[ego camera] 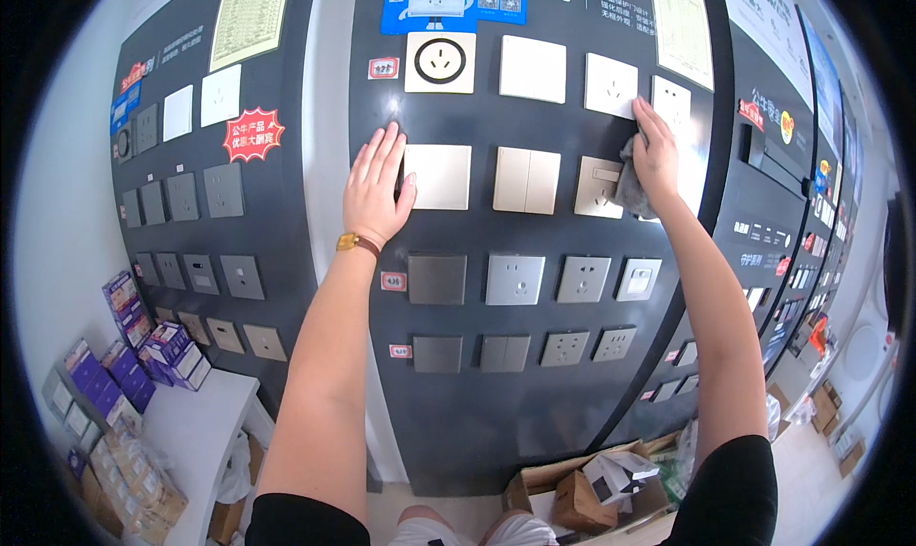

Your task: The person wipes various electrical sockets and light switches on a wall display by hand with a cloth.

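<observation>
A dark display panel (pixel 494 431) stands before me, carrying rows of wall switches and sockets. My left hand (pixel 376 184) lies flat on it with fingers apart, beside a cream blank plate (pixel 441 177). In my right hand (pixel 653 152) is a grey cloth (pixel 631 184), pressed near the right end of the upper rows. Those fingertips reach the lower corner of a white socket (pixel 611 84). Partly behind the cloth sits a gold socket (pixel 595 186). Between the hands is a two-gang cream switch (pixel 527 181).
A cardboard box (pixel 522 489) with smaller boxes stands on the floor at the panel's foot. To the left, a white table (pixel 207 417) holds purple boxes (pixel 175 353) and wrapped packs (pixel 139 474). Another display panel (pixel 279 224) adjoins on the left; more panels (pixel 758 188) run along the right.
</observation>
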Demonstrator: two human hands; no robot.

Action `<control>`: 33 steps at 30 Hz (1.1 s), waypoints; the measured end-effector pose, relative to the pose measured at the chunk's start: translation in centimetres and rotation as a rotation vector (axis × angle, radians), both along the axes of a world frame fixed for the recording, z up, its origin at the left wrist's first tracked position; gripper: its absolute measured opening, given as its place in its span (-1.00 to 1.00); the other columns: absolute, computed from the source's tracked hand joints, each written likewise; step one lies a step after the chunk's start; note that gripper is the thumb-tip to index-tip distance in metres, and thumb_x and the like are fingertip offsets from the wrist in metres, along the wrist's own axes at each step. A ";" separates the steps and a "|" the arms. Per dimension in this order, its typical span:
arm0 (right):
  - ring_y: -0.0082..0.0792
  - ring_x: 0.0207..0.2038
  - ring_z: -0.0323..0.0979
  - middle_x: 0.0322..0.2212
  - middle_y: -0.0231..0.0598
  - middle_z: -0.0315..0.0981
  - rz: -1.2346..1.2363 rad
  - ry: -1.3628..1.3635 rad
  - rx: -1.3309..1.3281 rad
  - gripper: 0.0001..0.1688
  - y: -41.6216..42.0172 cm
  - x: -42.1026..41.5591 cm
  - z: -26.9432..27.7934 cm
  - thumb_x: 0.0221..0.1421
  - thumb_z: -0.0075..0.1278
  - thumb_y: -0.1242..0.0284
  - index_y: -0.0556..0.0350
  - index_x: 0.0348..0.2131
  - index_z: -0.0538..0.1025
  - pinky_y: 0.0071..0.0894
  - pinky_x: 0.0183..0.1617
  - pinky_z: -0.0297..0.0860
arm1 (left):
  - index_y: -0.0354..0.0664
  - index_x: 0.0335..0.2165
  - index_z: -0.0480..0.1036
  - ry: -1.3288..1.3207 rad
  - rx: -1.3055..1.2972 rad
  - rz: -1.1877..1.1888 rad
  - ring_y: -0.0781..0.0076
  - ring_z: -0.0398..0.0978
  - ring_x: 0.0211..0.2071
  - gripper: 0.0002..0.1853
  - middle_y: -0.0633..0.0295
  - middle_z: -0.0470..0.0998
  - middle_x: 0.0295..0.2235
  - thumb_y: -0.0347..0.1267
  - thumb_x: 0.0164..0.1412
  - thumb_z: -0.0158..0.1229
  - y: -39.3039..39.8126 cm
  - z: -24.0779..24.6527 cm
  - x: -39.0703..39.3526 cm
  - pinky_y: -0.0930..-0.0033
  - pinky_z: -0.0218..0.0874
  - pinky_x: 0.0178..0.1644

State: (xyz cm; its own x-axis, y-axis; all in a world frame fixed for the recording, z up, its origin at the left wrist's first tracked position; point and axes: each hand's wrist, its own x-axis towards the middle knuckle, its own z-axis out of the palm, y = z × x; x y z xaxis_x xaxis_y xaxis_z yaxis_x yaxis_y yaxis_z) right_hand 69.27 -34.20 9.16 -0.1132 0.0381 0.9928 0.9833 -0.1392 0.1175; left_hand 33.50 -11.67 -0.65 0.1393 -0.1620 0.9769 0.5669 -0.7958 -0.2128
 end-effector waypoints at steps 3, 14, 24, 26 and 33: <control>-0.17 0.02 0.42 -0.09 -0.23 0.50 -0.004 0.071 -0.064 -0.62 -2.1 -0.8 0.6 0.06 -0.09 0.59 0.03 -0.11 0.55 -0.21 0.12 0.34 | -0.18 0.18 0.29 -0.013 0.011 0.002 0.15 0.18 0.29 -0.43 0.15 0.25 0.27 -0.26 0.22 0.03 0.0 0.1 0.0 0.12 -0.01 0.36; -0.17 0.21 0.24 0.12 -0.26 0.29 -0.098 -0.171 0.064 -0.40 2.3 -3.8 1.9 0.00 -0.01 0.66 0.14 0.09 0.42 -0.25 0.28 0.25 | -0.21 0.19 0.28 0.008 -0.021 -0.027 0.13 0.14 0.31 -0.44 0.11 0.22 0.28 -0.30 0.24 0.00 -0.3 0.0 0.0 0.10 -0.06 0.38; -0.21 0.17 0.27 0.08 -0.31 0.32 -0.076 -0.166 -0.054 -0.40 1.0 -4.2 1.4 -0.01 0.01 0.64 0.07 0.08 0.45 -0.26 0.21 0.31 | -0.20 0.19 0.28 0.002 -0.021 -0.028 0.12 0.14 0.31 -0.44 0.11 0.23 0.28 -0.29 0.25 0.00 -0.1 0.0 -0.1 0.09 -0.06 0.38; -0.22 0.17 0.27 0.08 -0.32 0.32 -0.094 -0.191 -0.085 -0.39 0.6 -3.6 1.2 -0.02 0.01 0.65 0.05 0.09 0.45 -0.26 0.20 0.32 | -0.20 0.19 0.28 0.004 -0.020 -0.024 0.12 0.14 0.31 -0.44 0.11 0.22 0.28 -0.29 0.24 0.00 -0.1 -0.1 0.0 0.09 -0.06 0.38; -0.22 0.17 0.28 0.12 -0.36 0.29 -0.189 -0.137 -0.031 -0.34 0.3 -2.9 0.8 -0.02 0.01 0.65 -0.01 0.13 0.42 -0.27 0.22 0.31 | -0.16 0.18 0.31 -0.016 0.004 0.006 0.17 0.18 0.29 -0.44 0.17 0.26 0.27 -0.23 0.22 0.03 0.2 0.0 0.0 0.12 -0.01 0.36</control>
